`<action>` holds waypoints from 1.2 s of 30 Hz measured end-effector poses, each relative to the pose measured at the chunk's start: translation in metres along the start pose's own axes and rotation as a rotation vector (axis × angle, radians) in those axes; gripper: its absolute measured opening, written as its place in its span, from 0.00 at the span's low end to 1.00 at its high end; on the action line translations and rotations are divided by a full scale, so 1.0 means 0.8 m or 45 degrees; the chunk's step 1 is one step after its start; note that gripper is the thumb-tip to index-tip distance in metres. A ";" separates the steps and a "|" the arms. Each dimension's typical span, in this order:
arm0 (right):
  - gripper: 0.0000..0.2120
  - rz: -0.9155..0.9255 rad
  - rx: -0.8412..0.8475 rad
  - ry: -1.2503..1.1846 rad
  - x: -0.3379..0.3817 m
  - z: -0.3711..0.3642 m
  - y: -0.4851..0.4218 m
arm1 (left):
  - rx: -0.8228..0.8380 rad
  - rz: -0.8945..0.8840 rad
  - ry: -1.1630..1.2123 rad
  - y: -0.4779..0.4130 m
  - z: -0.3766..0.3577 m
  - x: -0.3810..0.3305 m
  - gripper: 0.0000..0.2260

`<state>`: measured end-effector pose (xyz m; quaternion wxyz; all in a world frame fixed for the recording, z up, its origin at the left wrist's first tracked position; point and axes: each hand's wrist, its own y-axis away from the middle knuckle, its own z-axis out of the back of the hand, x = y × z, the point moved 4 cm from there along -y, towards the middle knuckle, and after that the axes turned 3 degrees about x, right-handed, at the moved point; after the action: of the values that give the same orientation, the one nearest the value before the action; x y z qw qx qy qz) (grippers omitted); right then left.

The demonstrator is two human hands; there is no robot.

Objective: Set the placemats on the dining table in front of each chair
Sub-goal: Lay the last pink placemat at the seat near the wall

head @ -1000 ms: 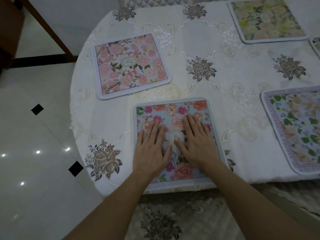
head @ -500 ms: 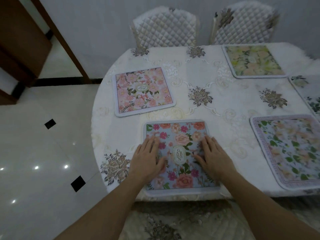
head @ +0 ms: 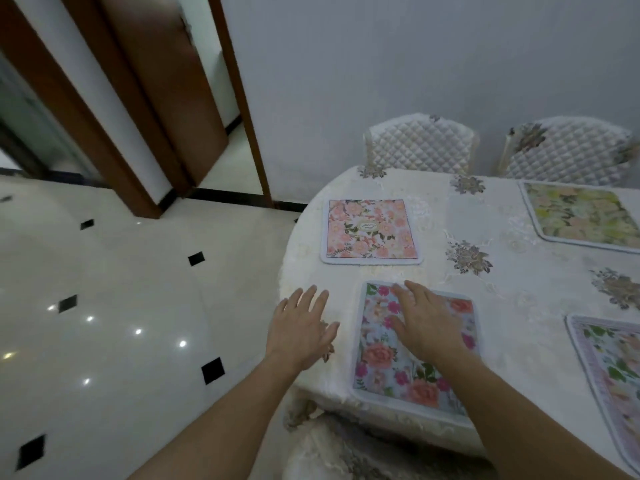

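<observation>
Both hands are open and hold nothing. Left hand (head: 301, 330): fingers straight and spread, over the bare white embroidered cloth of the table (head: 519, 292), near its rounded rim. Right hand (head: 427, 323): fingers straight, palm down over the blue-ground square floral placemat (head: 381, 362). Contact with the mat cannot be confirmed.

Position of the task item: the blue-ground mat lies at the near table edge, directly beneath the right hand and at 3 o'clock from the left hand, just beside it. The mat is near-square; its sides run roughly 6 to 12 o'clock, squared to the table edge. A cloth-covered chair (head: 346, 452) stands at 6 o'clock from it. The right hand is the nearer hand for any final adjustment.

Other mats:
- pink square floral placemat (head: 370, 230), at 11 o'clock from the right hand, in front of a white quilted chair (head: 419, 143);
- yellow-green floral placemat (head: 581, 213), at 2 o'clock;
- lilac-bordered leaf-print placemat (head: 613, 375), at 3 o'clock.

Assessment: this setting appears complete.
</observation>
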<state>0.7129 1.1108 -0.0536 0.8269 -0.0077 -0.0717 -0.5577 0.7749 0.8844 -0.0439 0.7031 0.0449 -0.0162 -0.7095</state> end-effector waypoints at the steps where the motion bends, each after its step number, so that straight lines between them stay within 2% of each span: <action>1: 0.29 0.050 -0.004 0.003 0.019 0.001 -0.007 | -0.018 0.041 -0.003 0.010 0.006 0.017 0.30; 7: 0.30 0.261 -0.025 0.043 0.146 0.008 -0.048 | -0.069 0.247 -0.020 0.069 0.031 0.126 0.30; 16: 0.29 0.522 -0.008 0.037 0.363 -0.008 -0.119 | -0.122 0.421 -0.045 0.123 0.019 0.308 0.30; 23: 0.29 0.593 0.021 0.130 0.536 -0.035 -0.182 | -0.150 0.555 0.058 0.140 0.014 0.489 0.30; 26: 0.29 0.621 0.021 0.149 0.605 -0.034 -0.203 | -0.161 0.577 0.105 0.136 0.019 0.540 0.31; 30: 0.29 0.617 0.008 0.184 0.649 -0.026 -0.219 | -0.204 0.517 0.105 0.121 0.023 0.577 0.32; 36: 0.29 0.555 0.001 0.230 0.653 -0.015 -0.269 | -0.229 0.463 0.129 0.077 0.037 0.619 0.30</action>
<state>0.7077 0.5469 -0.0134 0.9308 0.0272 0.0058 -0.3644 0.8297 0.3879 -0.0296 0.8206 0.0138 0.0747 -0.5665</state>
